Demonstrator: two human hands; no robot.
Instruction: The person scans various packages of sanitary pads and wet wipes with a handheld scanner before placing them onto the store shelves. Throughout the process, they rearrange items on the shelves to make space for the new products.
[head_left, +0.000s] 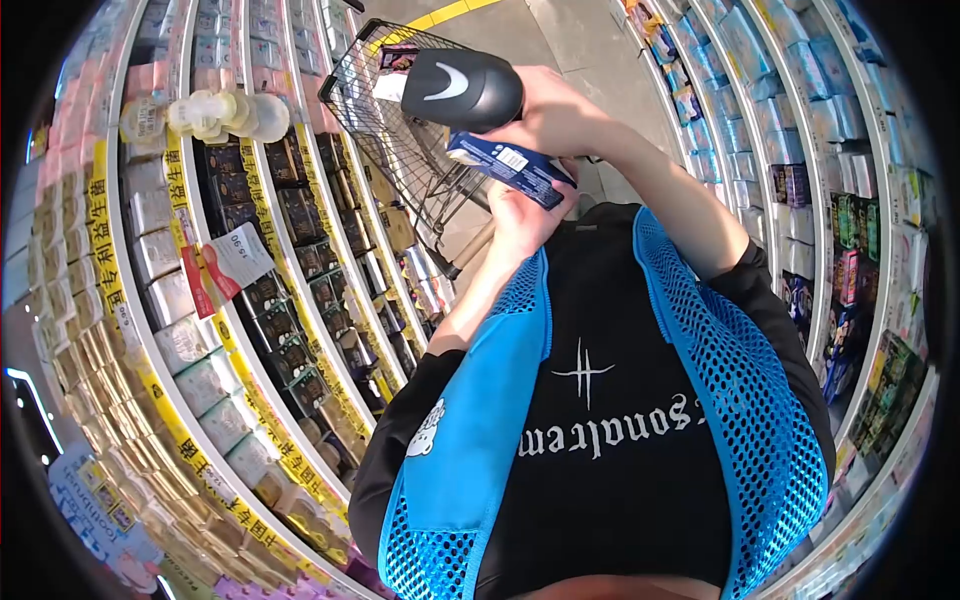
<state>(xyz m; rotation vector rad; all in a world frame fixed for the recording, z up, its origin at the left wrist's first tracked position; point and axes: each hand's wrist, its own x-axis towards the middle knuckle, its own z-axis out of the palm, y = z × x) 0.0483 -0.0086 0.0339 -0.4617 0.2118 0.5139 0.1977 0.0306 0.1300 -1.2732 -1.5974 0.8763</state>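
My left hand [527, 213] grips a dark blue box [510, 169] with white print and a barcode label, its thumb over the box's right end. My right hand [553, 112] is closed at the box's upper edge, with its fingers partly hidden. Right beside that hand, a rounded black item [462, 90] with a white swoosh covers part of it; what this item is, I cannot tell. Behind the hands stands a wire shopping cart [392, 150] with a few packages in it.
Shelves [230, 330] of packaged goods with yellow label strips curve along the left, where a red and white price card [225, 268] hangs. More stocked shelves [800, 130] line the right. Grey floor [585, 40] shows beyond the cart.
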